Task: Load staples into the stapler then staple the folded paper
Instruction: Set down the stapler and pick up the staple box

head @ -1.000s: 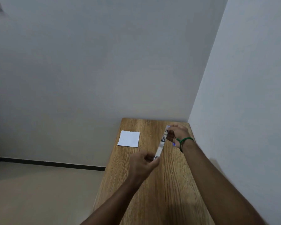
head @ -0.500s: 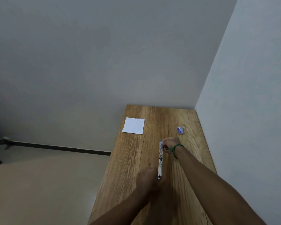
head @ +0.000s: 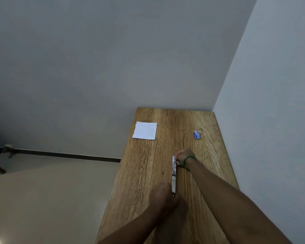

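On the table (head: 144, 173), folded paper (head: 144, 130) back left, staple box (head: 197, 134) back right, stapler (head: 174, 173) nearer.

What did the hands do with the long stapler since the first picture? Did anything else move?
Both hands brought the opened stapler nearer the person and down toward the table, turning it from slanted to straight. The left hand still grips its near end, the right hand its far end. The staple box, hidden behind the right hand before, now shows. The folded paper stayed put.
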